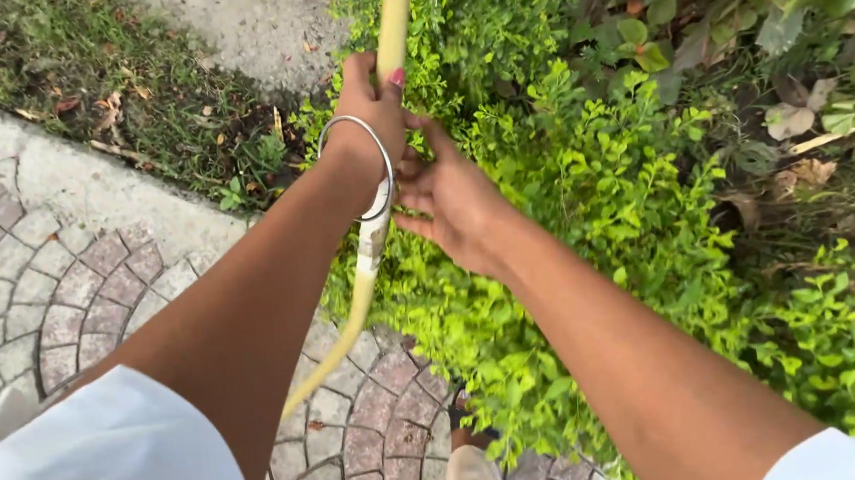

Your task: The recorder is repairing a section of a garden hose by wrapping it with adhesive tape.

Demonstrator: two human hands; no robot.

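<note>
Head view: left hand (370, 99) wrapped tight around yellow hose (391, 27) at 12 o'clock, silver bangle (367, 164) on wrist. Right hand (454, 193) just right of it, fingers loosely open, touching hose, not closed on it. Hose runs down to 7 o'clock over paving (60, 286). Green shrub (584, 179) from 3 to 5 o'clock.

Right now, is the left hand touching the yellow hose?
Touching. The head view shows the left hand wrapped around the yellow hose, with its fingers closed over it.
</note>
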